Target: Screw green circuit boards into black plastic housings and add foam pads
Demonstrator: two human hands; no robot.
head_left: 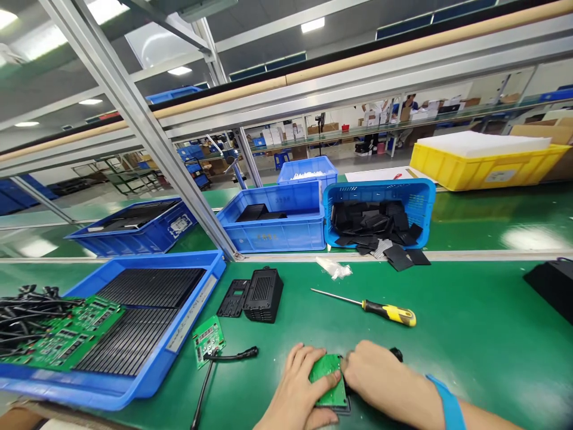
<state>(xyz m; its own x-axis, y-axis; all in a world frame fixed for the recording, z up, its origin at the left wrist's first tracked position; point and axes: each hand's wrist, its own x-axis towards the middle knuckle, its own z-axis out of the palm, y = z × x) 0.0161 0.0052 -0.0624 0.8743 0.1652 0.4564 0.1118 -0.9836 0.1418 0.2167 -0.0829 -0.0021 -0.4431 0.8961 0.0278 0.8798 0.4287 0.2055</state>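
My left hand point(298, 388) grips a green circuit board point(330, 376), its thumb across the face and its fingers along the far left edge. Under the board shows the rim of a black plastic case part point(344, 410). Against the board's right edge, my right hand point(373, 376) is closed with curled fingers; what they pinch is hidden. A black connector end point(396, 354) pokes out behind that hand. To the left lies another circuit board point(208, 340) with a black cable point(233, 356). A screwdriver point(389, 312) with a yellow and black handle rests beyond my hands.
A blue tray point(179, 346) at left holds ribbed black panels and cabled boards. Black cases point(264, 295) are stacked near it. Behind stand a blue bin point(277, 233), a blue basket point(378, 186) of black pieces and a yellow crate point(487, 167). A clear plastic bag point(333, 267) lies near the ledge.
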